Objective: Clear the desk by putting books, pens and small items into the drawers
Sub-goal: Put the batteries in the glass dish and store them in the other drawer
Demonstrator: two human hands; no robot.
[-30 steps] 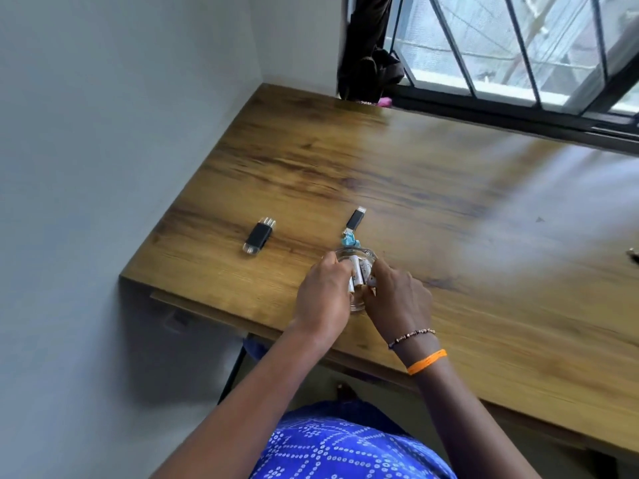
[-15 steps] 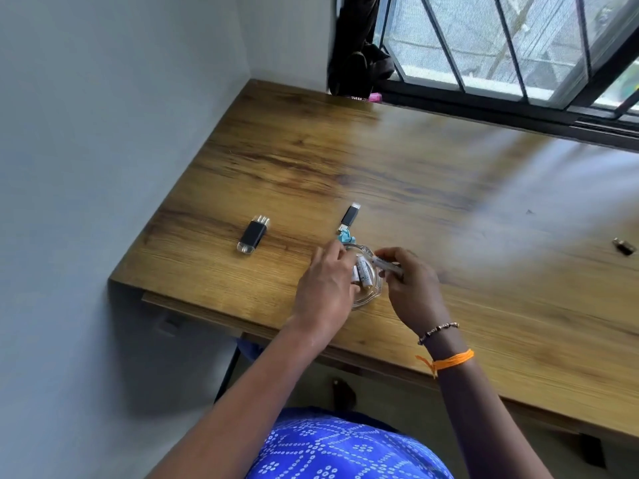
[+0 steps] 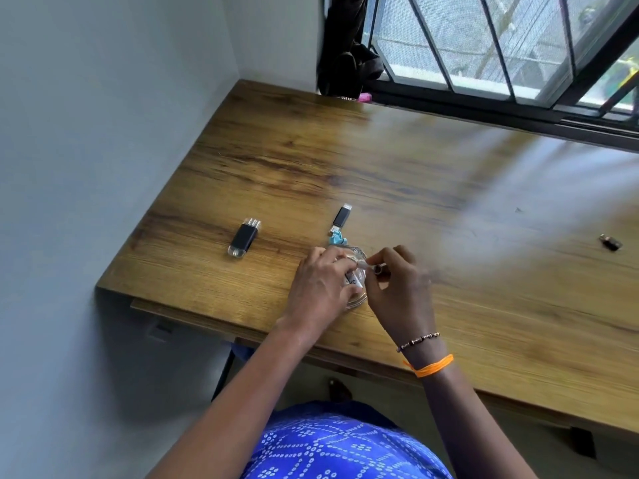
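Note:
A small clear glass jar (image 3: 356,299) with batteries inside stands near the front edge of the wooden desk (image 3: 415,174). My left hand (image 3: 321,285) wraps around the jar's left side. My right hand (image 3: 401,288) pinches a battery (image 3: 371,267) over the jar's rim. A black USB stick (image 3: 243,236) lies to the left. A slimmer black USB stick (image 3: 341,216) with a blue tag (image 3: 336,239) lies just behind the jar. A small dark item (image 3: 610,243) lies at the far right.
A grey wall borders the desk on the left. A barred window (image 3: 484,46) runs along the back, with a dark cloth (image 3: 345,57) hanging at its left corner. Something small and pink (image 3: 364,97) sits on the sill.
My right hand has lifted a battery out to the jar's right, then brought it back over the rim. My left hand stays on the jar. The camera view has shifted slightly.

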